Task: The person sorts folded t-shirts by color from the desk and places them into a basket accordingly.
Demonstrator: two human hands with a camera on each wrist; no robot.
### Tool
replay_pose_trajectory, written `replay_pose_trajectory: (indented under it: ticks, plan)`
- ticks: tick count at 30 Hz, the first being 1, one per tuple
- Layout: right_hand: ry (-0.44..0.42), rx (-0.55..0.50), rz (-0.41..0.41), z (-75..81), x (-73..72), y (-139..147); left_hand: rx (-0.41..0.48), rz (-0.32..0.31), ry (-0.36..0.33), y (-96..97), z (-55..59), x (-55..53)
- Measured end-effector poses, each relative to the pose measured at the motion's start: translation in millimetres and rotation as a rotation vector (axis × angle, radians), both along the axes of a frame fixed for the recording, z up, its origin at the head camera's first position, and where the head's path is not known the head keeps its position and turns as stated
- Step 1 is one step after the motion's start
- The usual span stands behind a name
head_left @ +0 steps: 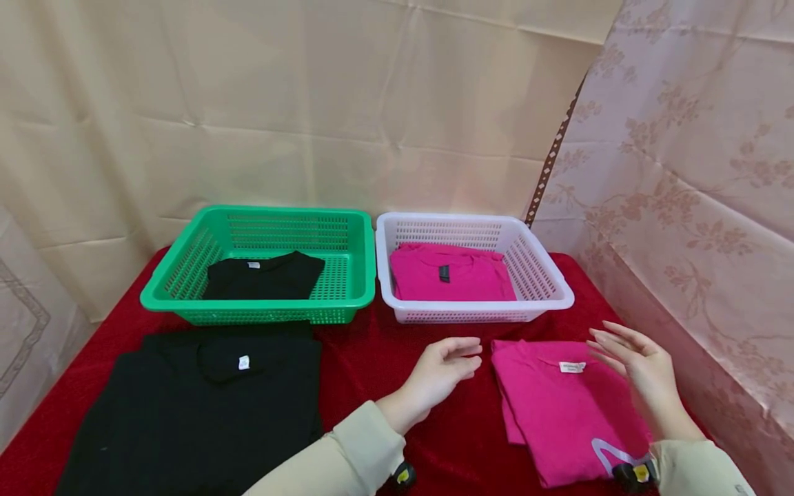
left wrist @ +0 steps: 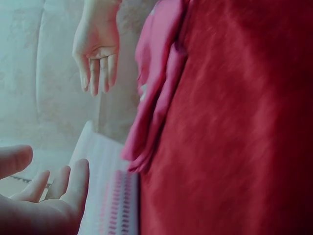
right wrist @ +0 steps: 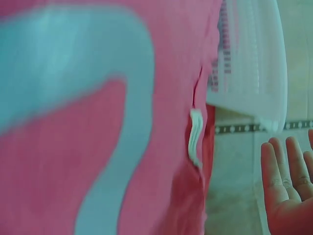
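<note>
You're flanking the likely light, limp pink shirt [head_left: 558, 413] near the bench's [head_left: 350, 368] right edge, left hand [head_left: 437, 375] and right hand [head_left: 653, 375] relaxed, empty; scoop both sides.

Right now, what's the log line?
left hand: empty | right hand: empty, near pink shirt | green basket: black garment | white basket: pink garment

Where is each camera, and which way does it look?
Head: on the person's head, facing forward and down at the green basket, white basket, black clothes and front pink shirt; left hand, right hand and sleeves show.
Left wrist: on that wrist, facing across the red cloth toward the shirt; the left hand shows close, the right farther off.
Right wrist: on that wrist, facing over the shirt; only the right hand shows.
Shared: both wrist views catch that shirt and the white basket.
</note>
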State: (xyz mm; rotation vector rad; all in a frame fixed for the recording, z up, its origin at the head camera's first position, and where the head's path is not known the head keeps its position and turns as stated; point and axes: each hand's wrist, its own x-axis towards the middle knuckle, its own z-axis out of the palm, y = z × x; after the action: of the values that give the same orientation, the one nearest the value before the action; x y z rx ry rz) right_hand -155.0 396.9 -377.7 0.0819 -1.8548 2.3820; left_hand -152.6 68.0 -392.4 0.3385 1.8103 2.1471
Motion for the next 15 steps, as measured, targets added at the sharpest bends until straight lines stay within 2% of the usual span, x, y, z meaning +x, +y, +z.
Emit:
replay_pose_trajectory:
  ticks: [10, 13, 15]
  plan:
    - [0.004, -0.161, -0.038, -2.8, 10.6, 38, 0.023, -0.022, -0.085, 16.9, -17.2, 17.1]
    - [-0.016, -0.165, -0.052, -3.6, 13.3, 49, 0.028, -0.045, -0.117, 19.9, -20.6, 20.9]
    - [-0.066, -0.110, -0.082, -4.6, 14.9, 57, 0.028, -0.073, -0.145, 21.4, -22.3, 22.8]
